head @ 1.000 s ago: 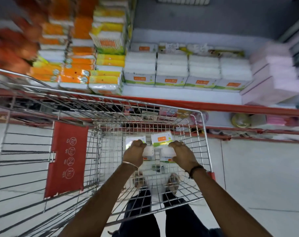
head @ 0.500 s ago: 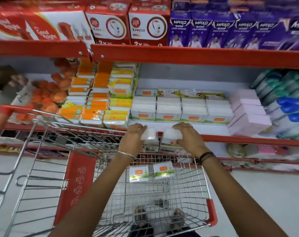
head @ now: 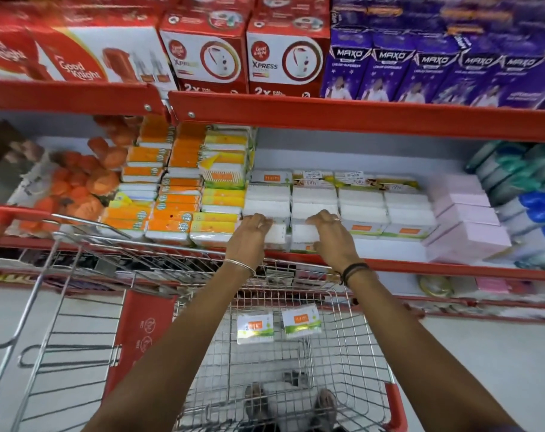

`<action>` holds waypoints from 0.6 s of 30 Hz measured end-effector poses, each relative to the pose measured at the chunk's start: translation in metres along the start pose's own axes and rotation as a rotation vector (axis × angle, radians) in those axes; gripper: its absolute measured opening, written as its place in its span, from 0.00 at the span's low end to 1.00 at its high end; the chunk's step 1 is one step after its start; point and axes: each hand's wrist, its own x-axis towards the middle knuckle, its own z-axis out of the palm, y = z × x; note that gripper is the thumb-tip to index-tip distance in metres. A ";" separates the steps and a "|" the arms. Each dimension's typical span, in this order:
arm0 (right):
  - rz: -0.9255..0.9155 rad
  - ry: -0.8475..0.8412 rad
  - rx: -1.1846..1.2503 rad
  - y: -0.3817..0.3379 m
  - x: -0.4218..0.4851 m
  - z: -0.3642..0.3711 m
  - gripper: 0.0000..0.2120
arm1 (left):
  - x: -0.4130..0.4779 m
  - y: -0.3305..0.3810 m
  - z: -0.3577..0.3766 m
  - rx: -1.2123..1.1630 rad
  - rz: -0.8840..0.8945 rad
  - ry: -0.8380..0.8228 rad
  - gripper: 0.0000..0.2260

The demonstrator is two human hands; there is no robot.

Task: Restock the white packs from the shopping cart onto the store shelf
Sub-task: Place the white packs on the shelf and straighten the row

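My left hand [head: 249, 233] grips a white pack [head: 277, 235] at the front of the shelf [head: 420, 265]. Beside it, my right hand [head: 329, 236] holds a second white pack [head: 302, 237]. Both packs rest on the shelf in front of the stacked white packs [head: 361, 202]. Two more white packs [head: 255, 327] [head: 300, 320] with orange and green labels lie in the wire shopping cart [head: 296, 369] below my arms.
Orange and yellow packs [head: 177, 194] are stacked left of the white ones, pink packs [head: 464, 219] right of them. Red boxes [head: 202, 54] and purple boxes [head: 436, 70] fill the upper shelf. The cart's red handle [head: 3, 213] is at the left.
Both hands lifted two white packs out of the cart and carried them up and forward onto the shelf front. My view tilted up from the cart to the shelves.
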 end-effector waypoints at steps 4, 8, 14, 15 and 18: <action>0.023 -0.003 0.020 0.006 0.005 0.011 0.29 | 0.008 -0.001 0.008 0.025 0.008 -0.055 0.26; 0.016 -0.026 0.039 0.008 0.004 0.013 0.28 | 0.010 0.001 0.011 0.015 0.034 -0.036 0.27; -0.039 0.069 0.131 0.001 -0.024 0.017 0.25 | -0.008 0.001 0.012 -0.082 0.101 0.077 0.21; -0.066 0.100 0.155 -0.001 -0.031 0.018 0.23 | -0.012 -0.001 0.014 -0.094 0.131 0.124 0.19; -0.140 0.116 0.191 -0.005 -0.054 0.026 0.19 | -0.031 -0.005 0.026 -0.166 0.198 0.175 0.14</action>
